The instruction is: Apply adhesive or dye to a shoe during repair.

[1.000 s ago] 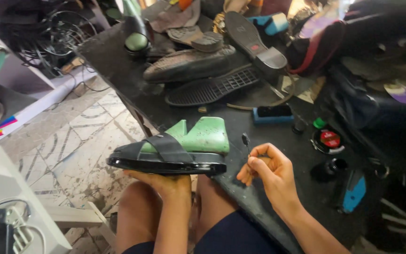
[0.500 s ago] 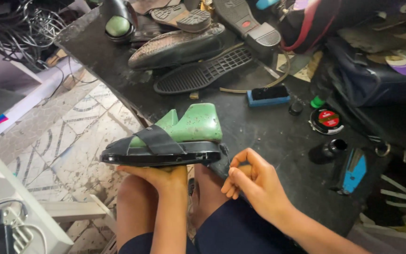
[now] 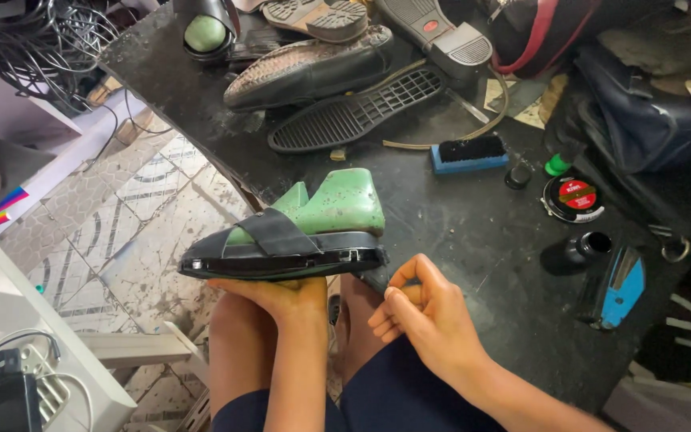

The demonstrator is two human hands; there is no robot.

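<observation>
My left hand (image 3: 277,294) holds a black strap sandal (image 3: 281,254) from underneath, sole down, level above my knees. A green shoe last (image 3: 337,202) sits inside the sandal, its heel end to the right. My right hand (image 3: 425,316) hovers just right of the sandal's heel, fingers curled and thumb pinched against the forefinger. Whether something small is between those fingertips cannot be told.
A black worktable (image 3: 449,232) carries a loose ribbed sole (image 3: 353,116), a dark shoe (image 3: 309,70), a blue brush (image 3: 467,154), a round polish tin (image 3: 573,198), a small black bottle (image 3: 576,252) and a blue-handled tool (image 3: 617,288). Tiled floor (image 3: 129,216) lies to the left.
My right hand has drawn back from the tabletop toward my lap and the sandal's heel. The sandal has stayed in my left hand, while the view has tilted down a little.
</observation>
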